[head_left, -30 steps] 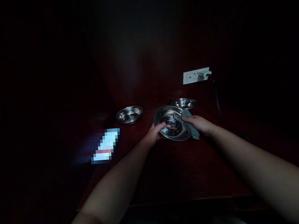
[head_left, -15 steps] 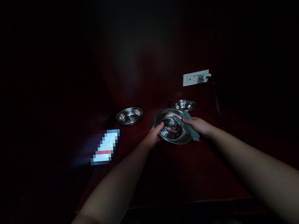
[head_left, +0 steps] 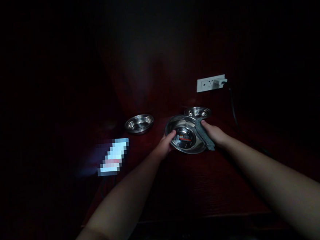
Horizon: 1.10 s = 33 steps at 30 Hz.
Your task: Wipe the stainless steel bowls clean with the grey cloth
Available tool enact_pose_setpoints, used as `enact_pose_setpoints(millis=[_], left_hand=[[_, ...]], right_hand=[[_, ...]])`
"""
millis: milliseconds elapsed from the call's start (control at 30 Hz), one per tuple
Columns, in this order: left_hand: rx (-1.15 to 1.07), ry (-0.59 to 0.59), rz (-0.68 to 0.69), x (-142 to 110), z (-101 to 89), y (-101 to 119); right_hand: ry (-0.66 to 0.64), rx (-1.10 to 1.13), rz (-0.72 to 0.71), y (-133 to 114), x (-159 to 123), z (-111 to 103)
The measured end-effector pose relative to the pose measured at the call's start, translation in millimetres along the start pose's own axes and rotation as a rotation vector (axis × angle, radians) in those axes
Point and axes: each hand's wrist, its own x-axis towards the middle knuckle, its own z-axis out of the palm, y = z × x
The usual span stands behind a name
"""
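A shiny steel bowl (head_left: 178,148) is held tilted above the dark red table, its inside facing me and a printed label on its bottom. My left hand (head_left: 167,144) grips its left rim, thumb inside and fingers hidden behind. On the opposite side, my right hand (head_left: 215,133) is closed on a grey-green cloth (head_left: 203,134) draped over the right rim. The right thumb presses the cloth near its top; the other fingers are out of sight behind it.
Two more steel bowls stand farther back, one at the left (head_left: 139,124) and one partly behind the held bowl (head_left: 198,112). A lit, blurred screen (head_left: 113,157) lies left on the table (head_left: 198,190). The wall socket (head_left: 211,83) has a plug with a hanging cable (head_left: 233,109).
My right hand and thumb have shifted slightly right and up, toward the rim, and the cloth has slid off the bowl's inner wall toward the edge. The left hand keeps its grip.
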Motion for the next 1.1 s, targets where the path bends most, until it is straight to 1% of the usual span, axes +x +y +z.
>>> enact_pose_setpoints(millis=[100,367,533,833,1100], left_hand=[[-0.001,0.009,-0.001,0.5,-0.2,-0.5],[0.003,0.02,-0.01,0.9,-0.8,-0.3],[0.014,0.014,-0.01,1.6,-2.2,-1.1],[0.009,-0.004,-0.006,1.8,-2.3,-1.6],[0.007,0.006,-0.004,1.7,-2.3,-1.9]], right_hand=[[-0.027,-0.009,0.052,-2.9,-1.3,0.2],[-0.118,-0.043,0.046,-1.7,2.5,-3.2],[-0.136,-0.02,0.047,-1.2,2.3,-3.6],[-0.171,-0.055,0.026,0.5,4.0,-4.2],[-0.171,-0.063,0.018,0.1,3.5,-5.9]])
